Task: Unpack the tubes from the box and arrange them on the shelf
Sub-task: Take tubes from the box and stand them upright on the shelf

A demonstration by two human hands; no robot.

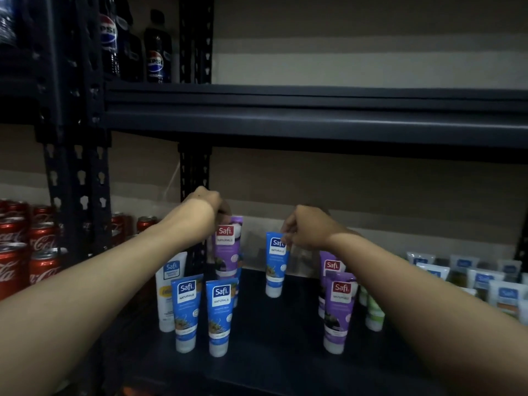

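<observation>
My left hand (204,208) pinches the top edge of a purple Safi tube (227,247) that stands cap-down near the back of the dark shelf (274,332). My right hand (305,227) pinches the top of a blue Safi tube (275,264), also upright, to the right of the purple one. In front stand two blue tubes (188,312) (220,318) and a white tube (169,292) on the left. Two purple tubes (338,310) (330,270) and a green one (375,312) stand on the right. The box is not in view.
Red cola cans (25,252) fill the neighbouring shelf at left, past a black perforated upright (77,190). Dark cola bottles (157,50) stand on the shelf above. Several white and blue tubes (485,281) stand in rows at the far right. A shelf beam (314,115) crosses overhead.
</observation>
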